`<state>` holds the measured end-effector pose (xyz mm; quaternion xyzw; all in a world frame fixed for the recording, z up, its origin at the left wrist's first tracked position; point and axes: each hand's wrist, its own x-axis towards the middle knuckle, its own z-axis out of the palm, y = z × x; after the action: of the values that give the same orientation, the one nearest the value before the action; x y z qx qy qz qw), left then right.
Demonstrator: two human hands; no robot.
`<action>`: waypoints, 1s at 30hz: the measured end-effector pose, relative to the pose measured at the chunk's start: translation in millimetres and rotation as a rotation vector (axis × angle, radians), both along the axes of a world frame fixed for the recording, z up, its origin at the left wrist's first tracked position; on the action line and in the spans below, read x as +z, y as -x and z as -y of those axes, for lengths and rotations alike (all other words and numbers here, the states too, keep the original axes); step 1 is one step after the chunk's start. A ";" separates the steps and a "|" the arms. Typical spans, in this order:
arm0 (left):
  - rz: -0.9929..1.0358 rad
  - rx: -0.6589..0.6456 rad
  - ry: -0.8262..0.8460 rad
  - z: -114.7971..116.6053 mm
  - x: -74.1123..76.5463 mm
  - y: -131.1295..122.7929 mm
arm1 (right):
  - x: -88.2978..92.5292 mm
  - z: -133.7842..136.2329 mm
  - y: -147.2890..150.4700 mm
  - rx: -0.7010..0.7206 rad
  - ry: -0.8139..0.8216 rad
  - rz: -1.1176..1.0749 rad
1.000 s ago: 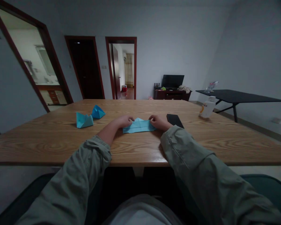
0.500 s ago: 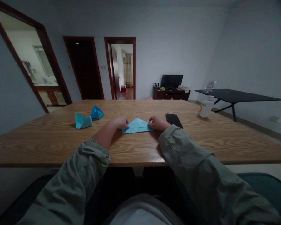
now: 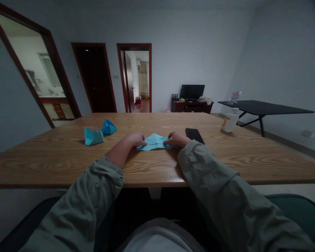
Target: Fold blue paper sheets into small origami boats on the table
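A light blue sheet of folded paper (image 3: 154,141) lies between my hands, its upper part peaked like a triangle and a flat strip along its near edge. My left hand (image 3: 137,139) pinches its left end, thumb on top. At the right end my right hand (image 3: 176,139) grips the paper in the same way, thumb over the strip. Two finished-looking folded shapes stand to the left: a light blue paper boat (image 3: 93,136) and, behind it, a darker blue folded paper piece (image 3: 109,127).
On the wooden table (image 3: 94,168), a black phone (image 3: 194,135) lies just beyond my right wrist. A whitish plastic bottle (image 3: 229,120) stands at the far right. Past it is a black folding table (image 3: 267,106).
Both thumbs have moved inward over the paper. Its near edge now bows up a little in the middle, and the ends dip. The other paper pieces stay put.
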<state>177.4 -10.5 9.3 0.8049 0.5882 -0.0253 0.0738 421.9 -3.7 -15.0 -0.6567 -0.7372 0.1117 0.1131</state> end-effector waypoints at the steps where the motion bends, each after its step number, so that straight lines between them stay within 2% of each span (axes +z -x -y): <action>1: 0.008 0.010 0.000 -0.5 -0.4 0.5 | 0.2 -0.5 -0.5 -0.001 0.017 -0.014; 6: 0.044 0.033 -0.038 -5.3 -5.0 3.4 | 0.8 0.4 -0.5 0.028 0.086 -0.004; 10: 0.068 0.076 -0.090 -9.5 -10.7 7.0 | -0.6 0.7 2.1 -0.003 -0.012 -0.049; 13: 0.111 0.138 -0.254 -11.0 -13.2 7.3 | 0.8 -0.5 4.0 -0.023 -0.192 -0.160; 16: 0.283 0.159 -0.429 -9.2 -12.7 -1.6 | 6.5 3.2 7.7 -0.048 -0.451 -0.277; 18: 0.521 0.105 -0.373 -5.9 -11.2 -14.1 | 10.9 9.8 13.0 -0.055 -0.574 -0.324; 19: 0.672 0.059 -0.276 -3.9 -10.3 -21.5 | 12.7 13.7 16.9 -0.036 -0.603 -0.335; 22: 1.103 -0.048 0.082 1.8 -8.0 -42.1 | 13.8 24.4 31.2 0.124 -0.598 -0.347; 24: 1.263 -0.086 0.199 3.7 -7.3 -49.1 | 11.1 28.8 40.3 0.257 -0.596 -0.352; 27: 1.380 -0.062 0.094 2.7 -8.0 -46.9 | 4.5 31.5 48.8 0.457 -0.609 -0.337; 30: 1.343 -0.031 -0.029 -1.1 -10.6 -36.8 | -0.2 31.6 50.8 0.600 -0.585 -0.297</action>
<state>214.2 -9.4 -1.3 0.6551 0.4035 0.4877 0.4125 371.0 -35.3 -15.2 -0.3310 -0.8714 0.0193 0.3617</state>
